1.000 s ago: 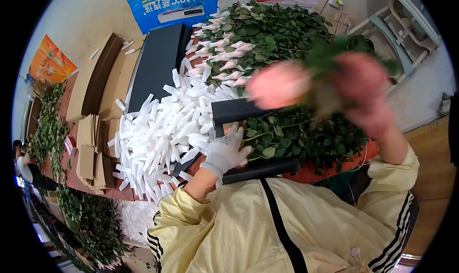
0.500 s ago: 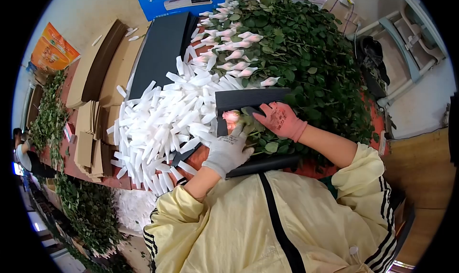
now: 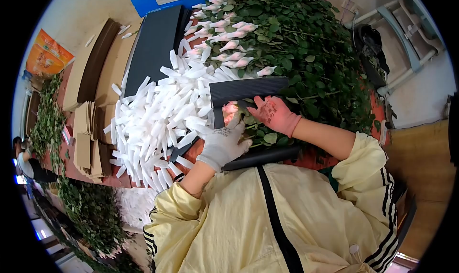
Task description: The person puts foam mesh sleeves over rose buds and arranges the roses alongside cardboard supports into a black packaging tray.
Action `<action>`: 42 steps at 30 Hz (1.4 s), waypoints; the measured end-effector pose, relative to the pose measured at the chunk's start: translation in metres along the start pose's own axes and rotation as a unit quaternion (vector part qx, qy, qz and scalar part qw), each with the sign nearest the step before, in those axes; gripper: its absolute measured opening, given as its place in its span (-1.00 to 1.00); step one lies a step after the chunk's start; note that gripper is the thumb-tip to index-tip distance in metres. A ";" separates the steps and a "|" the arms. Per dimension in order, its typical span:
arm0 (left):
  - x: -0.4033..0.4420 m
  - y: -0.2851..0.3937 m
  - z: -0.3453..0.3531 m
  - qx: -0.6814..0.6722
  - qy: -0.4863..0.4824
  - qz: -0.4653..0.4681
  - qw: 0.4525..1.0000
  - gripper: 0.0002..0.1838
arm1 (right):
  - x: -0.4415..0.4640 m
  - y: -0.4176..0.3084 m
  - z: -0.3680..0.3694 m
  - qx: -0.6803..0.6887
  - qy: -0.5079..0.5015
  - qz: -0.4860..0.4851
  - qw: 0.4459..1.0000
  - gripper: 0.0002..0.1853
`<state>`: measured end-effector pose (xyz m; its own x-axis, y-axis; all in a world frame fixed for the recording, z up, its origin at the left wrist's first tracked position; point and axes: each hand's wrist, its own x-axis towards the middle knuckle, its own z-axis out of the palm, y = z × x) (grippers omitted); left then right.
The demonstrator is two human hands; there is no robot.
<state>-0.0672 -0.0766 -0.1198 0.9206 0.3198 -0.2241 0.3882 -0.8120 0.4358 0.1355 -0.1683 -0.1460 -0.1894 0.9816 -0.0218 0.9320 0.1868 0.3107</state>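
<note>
Nearest is the person's pale yellow jacket, with the lower flap of a folded black cardboard wrap lying just in front of it, on the near side of the hands. The left hand, in a whitish glove, has its thumb held apart and its fingers at the pink roses; whether they grip is hidden. The right hand, in a pink glove, lies palm down over the stems just beside those blooms, fingers bent a little — I cannot tell if it is holding anything. The roses sit inside the wrap, just beyond the left fingertips, and green leaves show between the two hands. To the left of the hands, white foam sleeves lie heaped on the red surface. Beyond the hands stands the wrap's upper flap, then a row of sleeved roses, their leafy stems spreading rightward. Farther off, beyond the heap — black cardboard sheets, then a blue box.
</note>
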 end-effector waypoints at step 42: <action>-0.003 -0.049 -0.007 -0.189 0.200 0.092 0.957 -0.69 | 0.012 -0.017 -0.042 0.150 0.153 0.015 0.977 -0.78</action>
<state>-0.0890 -0.0345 -0.1344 0.8885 0.4106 0.2047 0.1362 -0.6621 0.7370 0.1046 -0.1610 -0.1114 -0.2007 0.9382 0.2821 0.9786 0.2053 0.0136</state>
